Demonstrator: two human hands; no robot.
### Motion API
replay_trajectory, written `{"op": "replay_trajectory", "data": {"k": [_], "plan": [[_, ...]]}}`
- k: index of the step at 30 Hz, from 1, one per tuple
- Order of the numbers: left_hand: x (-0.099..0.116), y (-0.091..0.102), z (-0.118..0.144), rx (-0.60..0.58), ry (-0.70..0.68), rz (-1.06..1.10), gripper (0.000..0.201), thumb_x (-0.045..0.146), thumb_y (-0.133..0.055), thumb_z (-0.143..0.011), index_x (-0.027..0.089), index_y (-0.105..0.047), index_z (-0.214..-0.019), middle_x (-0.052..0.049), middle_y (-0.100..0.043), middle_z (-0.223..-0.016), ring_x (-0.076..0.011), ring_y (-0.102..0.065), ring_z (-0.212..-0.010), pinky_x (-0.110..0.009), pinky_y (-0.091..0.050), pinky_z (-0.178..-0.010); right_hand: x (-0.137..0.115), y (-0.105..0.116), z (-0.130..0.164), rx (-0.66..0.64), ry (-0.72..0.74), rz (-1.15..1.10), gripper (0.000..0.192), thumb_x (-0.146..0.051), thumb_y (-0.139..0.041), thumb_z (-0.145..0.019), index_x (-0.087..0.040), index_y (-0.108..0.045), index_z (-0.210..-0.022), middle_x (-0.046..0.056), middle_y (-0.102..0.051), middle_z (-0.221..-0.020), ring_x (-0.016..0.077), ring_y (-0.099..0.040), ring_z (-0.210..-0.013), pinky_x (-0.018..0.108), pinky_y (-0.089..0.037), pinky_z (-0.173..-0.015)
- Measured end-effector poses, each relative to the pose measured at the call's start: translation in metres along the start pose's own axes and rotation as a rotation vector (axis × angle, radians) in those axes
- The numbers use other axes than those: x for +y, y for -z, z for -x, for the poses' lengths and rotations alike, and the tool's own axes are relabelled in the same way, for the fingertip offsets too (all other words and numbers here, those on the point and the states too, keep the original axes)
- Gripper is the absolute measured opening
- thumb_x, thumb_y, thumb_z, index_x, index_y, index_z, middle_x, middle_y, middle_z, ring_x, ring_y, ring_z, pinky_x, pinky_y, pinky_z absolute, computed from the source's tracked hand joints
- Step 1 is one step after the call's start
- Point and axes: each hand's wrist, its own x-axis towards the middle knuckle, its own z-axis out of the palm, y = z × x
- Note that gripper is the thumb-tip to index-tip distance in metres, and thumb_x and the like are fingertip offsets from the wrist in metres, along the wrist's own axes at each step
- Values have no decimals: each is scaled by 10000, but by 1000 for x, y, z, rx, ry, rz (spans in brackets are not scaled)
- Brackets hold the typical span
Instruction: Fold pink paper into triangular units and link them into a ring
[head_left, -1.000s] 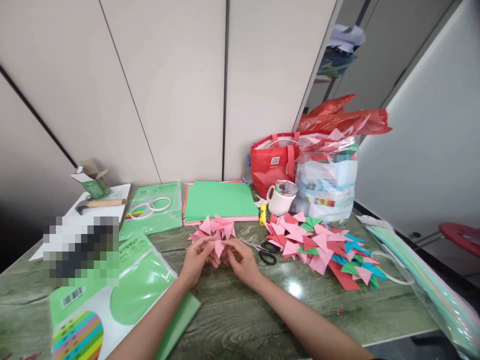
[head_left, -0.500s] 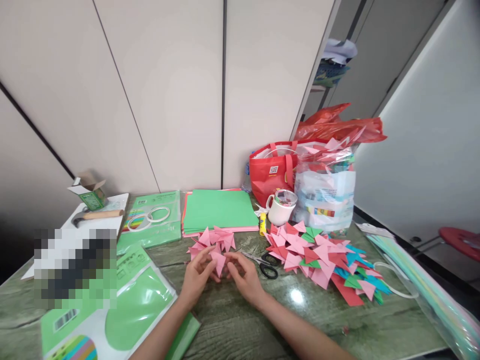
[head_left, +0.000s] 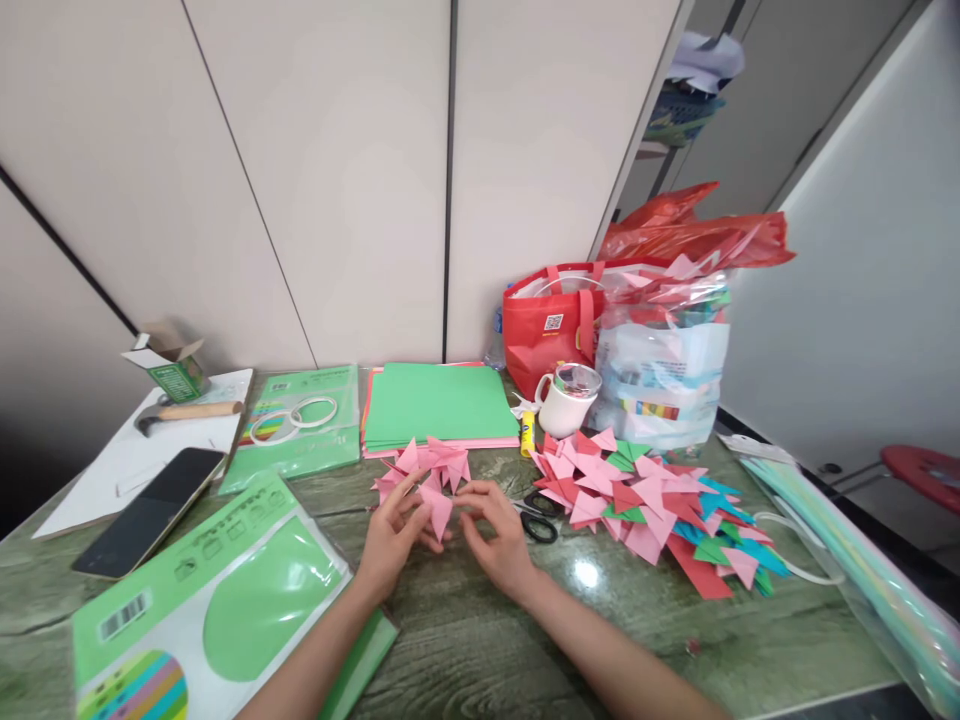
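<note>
My left hand (head_left: 391, 540) pinches a pink folded paper piece (head_left: 438, 508) between thumb and fingers, a little above the table. Just right of it is my right hand (head_left: 498, 545), fingers apart and curved, holding nothing that I can see. Behind both hands lies a cluster of pink folded paper pieces (head_left: 450, 462), partly hidden by the left fingers. Black-handled scissors (head_left: 541, 526) rest to the right of my right hand, their blades partly covered by it. Farther right spreads a heap of folded papers (head_left: 592, 490) in pink, red, green and blue.
Green paper sheets (head_left: 435, 405) are stacked behind. A yellow glue stick (head_left: 527, 434), a white mug (head_left: 564, 410) and a red bag (head_left: 544, 345) stand back right. Left are paper packs (head_left: 262, 600), a phone (head_left: 154, 510) and a hammer (head_left: 195, 411). A plastic-wrapped bundle (head_left: 847, 560) lies right.
My right fingers have opened and drawn slightly away from the pink folded paper piece, which stays in my left hand. The view has shifted slightly.
</note>
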Motion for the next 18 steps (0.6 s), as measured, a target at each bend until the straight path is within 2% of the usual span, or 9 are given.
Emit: {"op": "replay_trajectory", "data": {"k": [4,7,10,13,16,18], "plan": [[-2,0,-1,-32,91,46,520,349,-612,-722,127,-452,-1164,-19,-625,-636,-166,-615,-514,-276,-511,-478,1,0,1,-71,8,-7,282,-93,-499,-770,-213,-593,-1007,91,-523,-978,171,-538,-887,251,-501,-619],[-3,-1,-1,-38,105,80,468,367,-597,-730,114,-479,-1105,-8,-608,-550,-161,-605,-478,-260,-496,-445,1,-1,2,-85,-7,-1,224,-125,-521,-776,-198,-608,-969,75,-580,-905,168,-560,-852,279,-493,-682],[-3,-3,0,-46,69,73,484,371,-594,-728,158,-462,-1142,1,-605,-606,-150,-604,-464,-249,-486,-410,1,-3,2,-60,-144,-55,150,-196,-516,-803,-192,-615,-915,51,-624,-827,155,-590,-765,261,-495,-636],[-2,-5,1,-66,25,6,530,301,-686,-638,174,-506,-1120,3,-612,-648,-139,-600,-473,-247,-493,-416,1,-5,2,-57,-301,-137,146,-255,-500,-818,-182,-618,-864,35,-631,-758,131,-592,-632,231,-493,-544],[-1,-7,2,-53,-5,-75,319,274,-689,-632,126,-624,-908,-27,-637,-626,-135,-590,-484,-245,-497,-446,2,-7,3,-115,-316,-137,114,-233,-543,-782,-188,-623,-849,30,-633,-759,134,-594,-641,229,-499,-550],[0,-6,2,-2,-27,-114,219,296,-654,-674,116,-644,-799,-41,-648,-620,-131,-586,-482,-248,-500,-470,4,-6,3,-139,-283,-113,147,-181,-553,-757,-198,-617,-888,37,-625,-811,143,-595,-693,227,-503,-554]]}}
